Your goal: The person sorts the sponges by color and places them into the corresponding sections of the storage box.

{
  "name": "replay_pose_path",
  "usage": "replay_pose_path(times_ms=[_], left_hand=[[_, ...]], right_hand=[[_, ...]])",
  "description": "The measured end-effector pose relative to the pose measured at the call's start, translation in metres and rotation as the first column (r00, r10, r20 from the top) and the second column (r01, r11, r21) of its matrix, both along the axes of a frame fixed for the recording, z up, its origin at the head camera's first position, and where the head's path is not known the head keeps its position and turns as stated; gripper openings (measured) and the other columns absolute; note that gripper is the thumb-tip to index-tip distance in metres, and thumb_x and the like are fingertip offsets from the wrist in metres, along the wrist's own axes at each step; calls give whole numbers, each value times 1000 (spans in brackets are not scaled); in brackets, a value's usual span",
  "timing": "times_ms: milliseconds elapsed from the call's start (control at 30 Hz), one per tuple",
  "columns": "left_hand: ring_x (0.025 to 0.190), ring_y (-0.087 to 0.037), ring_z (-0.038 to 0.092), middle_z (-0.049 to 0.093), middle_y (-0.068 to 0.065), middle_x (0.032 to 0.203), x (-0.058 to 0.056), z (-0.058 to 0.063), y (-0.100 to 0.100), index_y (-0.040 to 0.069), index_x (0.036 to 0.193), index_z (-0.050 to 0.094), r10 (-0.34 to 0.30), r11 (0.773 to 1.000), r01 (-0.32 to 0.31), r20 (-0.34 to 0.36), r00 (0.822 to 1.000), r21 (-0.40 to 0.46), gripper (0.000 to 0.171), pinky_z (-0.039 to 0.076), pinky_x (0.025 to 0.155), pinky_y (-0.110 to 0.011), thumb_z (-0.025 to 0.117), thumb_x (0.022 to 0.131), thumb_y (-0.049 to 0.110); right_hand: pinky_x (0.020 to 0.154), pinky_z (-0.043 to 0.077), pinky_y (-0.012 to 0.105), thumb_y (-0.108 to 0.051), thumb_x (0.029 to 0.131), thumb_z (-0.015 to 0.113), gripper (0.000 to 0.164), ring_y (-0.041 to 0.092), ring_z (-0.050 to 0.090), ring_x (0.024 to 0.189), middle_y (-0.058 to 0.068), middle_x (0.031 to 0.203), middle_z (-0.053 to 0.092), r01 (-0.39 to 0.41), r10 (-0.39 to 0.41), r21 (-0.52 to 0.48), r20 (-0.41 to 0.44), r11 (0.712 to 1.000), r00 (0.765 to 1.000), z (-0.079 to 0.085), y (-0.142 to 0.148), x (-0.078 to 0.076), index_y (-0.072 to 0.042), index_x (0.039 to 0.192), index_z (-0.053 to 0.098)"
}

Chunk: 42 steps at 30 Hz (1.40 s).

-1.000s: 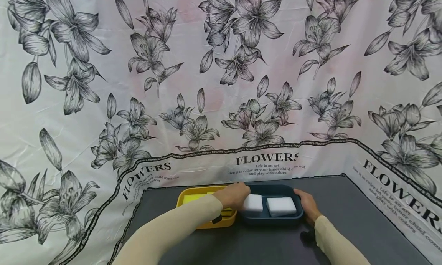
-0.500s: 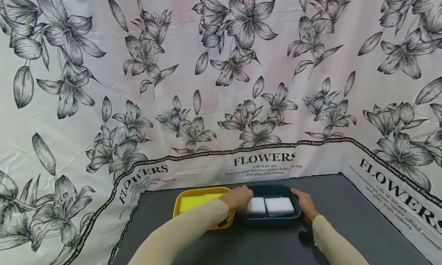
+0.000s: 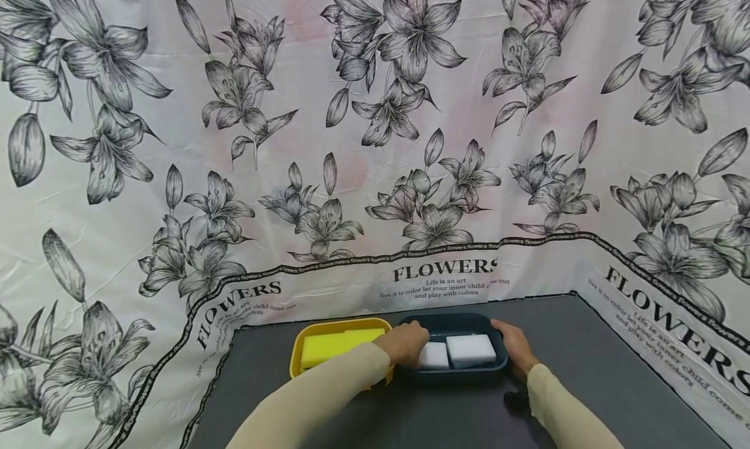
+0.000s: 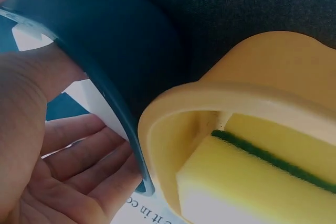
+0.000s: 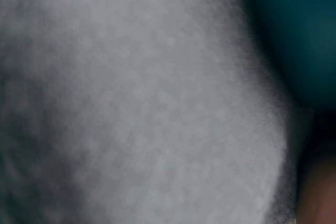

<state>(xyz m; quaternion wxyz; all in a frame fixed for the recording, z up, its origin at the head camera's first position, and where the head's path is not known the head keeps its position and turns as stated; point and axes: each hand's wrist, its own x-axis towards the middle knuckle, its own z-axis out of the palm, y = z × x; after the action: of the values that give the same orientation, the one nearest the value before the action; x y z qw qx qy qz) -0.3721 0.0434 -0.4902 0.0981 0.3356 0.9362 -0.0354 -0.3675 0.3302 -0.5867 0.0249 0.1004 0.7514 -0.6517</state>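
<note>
My left hand (image 3: 407,343) reaches over the left end of a dark blue tray (image 3: 463,375). It holds a white block, seemingly a sponge (image 3: 435,356), between thumb and fingers. A second white sponge (image 3: 471,349) lies to its right in the same tray. Gripping the tray's right end is my right hand (image 3: 515,348), with its fingers largely hidden. In the left wrist view, the thumb and fingers (image 4: 79,156) are inside the blue tray (image 4: 121,40) around the white block. The right wrist view is mostly a blurred grey surface, with a teal tray part (image 5: 299,30) at the upper right.
A yellow tray (image 3: 295,351) stands just left of the blue one, their rims close together. Yellow sponges (image 3: 328,346) lie in it, one with a green scouring layer (image 4: 268,157). A grey table (image 3: 422,416) lies beneath; a flowered curtain (image 3: 328,123) hangs behind.
The left white sponge has lowered in the blue tray, with my left hand still holding it. My right hand stays on the tray's right end. The head view has shifted slightly.
</note>
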Motion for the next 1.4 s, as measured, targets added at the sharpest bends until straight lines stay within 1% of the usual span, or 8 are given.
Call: replay_pose_path(times_ms=[200, 367, 633, 767, 867, 1000, 1200, 1400], left_hand=[[80, -10, 65, 73, 1, 101, 0, -1, 3, 16, 116, 77, 5, 1000, -5, -11, 1000, -23, 31, 61, 79, -27, 93, 90, 24], [85, -11, 67, 74, 0, 107, 1, -4, 6, 16, 120, 77, 19, 999, -19, -8, 1000, -50, 32, 62, 83, -28, 91, 92, 24], [81, -13, 65, 73, -1, 105, -3, -16, 9, 15, 119, 77, 62, 998, -61, 39, 997, -19, 30, 61, 81, -29, 89, 92, 17], [79, -13, 64, 74, 0, 102, -2, -17, 10, 15, 118, 77, 90, 996, -89, 53, 995, -3, 28, 62, 81, -28, 89, 93, 15], [79, -14, 64, 73, -1, 102, 1, -12, 10, 14, 120, 76, 96, 995, -97, 68, 993, 9, 29, 62, 81, -29, 88, 93, 15], [80, -13, 64, 73, -1, 104, 6, -3, 10, 14, 121, 75, 77, 997, -78, 66, 995, 13, 31, 62, 82, -29, 89, 94, 18], [79, -12, 63, 72, 0, 102, 12, 8, 11, 15, 119, 76, 52, 999, -53, 27, 998, 6, 32, 62, 80, -28, 92, 92, 21], [76, -11, 61, 69, 2, 96, 16, 20, 4, 17, 112, 77, 1, 998, -4, -49, 999, -57, 25, 58, 72, -26, 91, 93, 23]], right_hand=[[134, 16, 63, -38, 119, 39, 70, 50, 26, 163, 34, 176, 23, 11, -11, -12, -2, 1000, 1000, 2, -1, 1, 11, 167, 28], [134, 16, 63, -41, 118, 40, 72, 49, 28, 162, 33, 175, 25, 16, -16, -20, 6, 1000, 1000, 0, -2, 1, 10, 167, 29], [134, 18, 62, -42, 118, 41, 71, 48, 31, 161, 33, 175, 28, 23, -23, -30, -10, 999, 1000, -2, -4, 0, 10, 166, 31], [134, 18, 62, -41, 118, 41, 71, 48, 30, 161, 32, 175, 28, 22, -22, -27, -14, 999, 1000, -5, -3, -2, 10, 166, 32], [134, 17, 62, -41, 118, 40, 71, 48, 31, 161, 32, 175, 28, 23, -23, -20, -7, 1000, 1000, -5, -2, -2, 10, 167, 32], [134, 17, 63, -43, 119, 38, 72, 48, 34, 158, 33, 174, 28, 21, -21, -12, 4, 1000, 1000, -1, -2, 0, 10, 167, 30], [134, 18, 62, -44, 118, 39, 73, 48, 32, 160, 33, 174, 27, 21, -21, 15, 0, 1000, 1000, -1, -4, 1, 9, 167, 30], [134, 17, 63, -42, 118, 40, 72, 49, 31, 159, 34, 174, 27, 25, -25, 11, -3, 1000, 1000, -2, -2, 1, 10, 167, 30]])
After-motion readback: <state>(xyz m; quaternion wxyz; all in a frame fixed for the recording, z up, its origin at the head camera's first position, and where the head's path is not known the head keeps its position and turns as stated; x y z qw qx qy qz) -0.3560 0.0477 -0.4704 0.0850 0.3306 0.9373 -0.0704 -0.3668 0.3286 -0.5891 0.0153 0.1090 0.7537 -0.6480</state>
